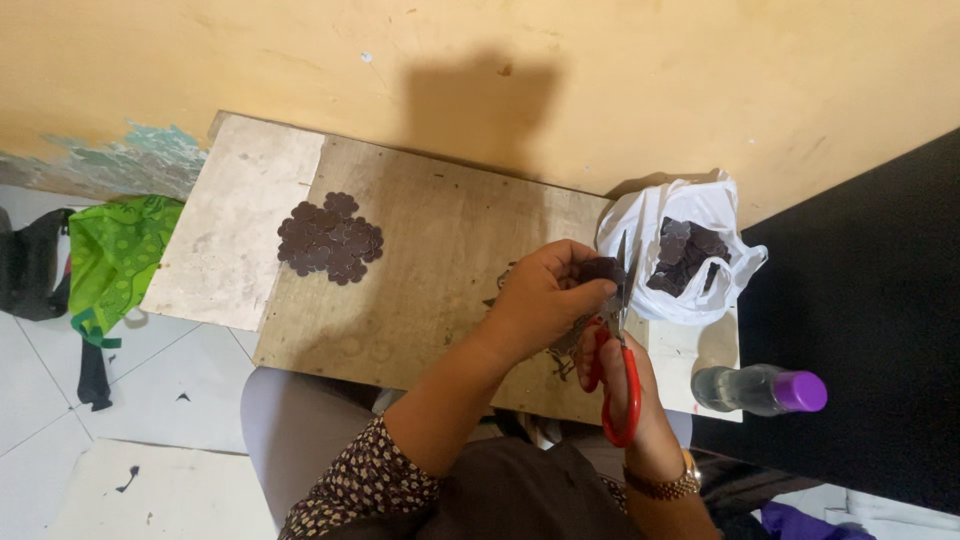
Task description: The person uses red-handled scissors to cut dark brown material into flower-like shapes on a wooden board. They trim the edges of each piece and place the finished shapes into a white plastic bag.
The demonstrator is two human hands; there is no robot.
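Red-handled scissors in the right hand, fingers closed through the loops, blades pointing up and away toward the wall. Left hand is nearer the dark fabric piece — fingers pinched shut on it, just left of the blades, above the wooden bench. Piece looks small, dark brown, scallop-edged — partly hidden.

Yellow wall, white tiled floor

Home craft corner: a plywood board is laid across the lap, backed by a peeling yellow wall, tiled floor to its left.
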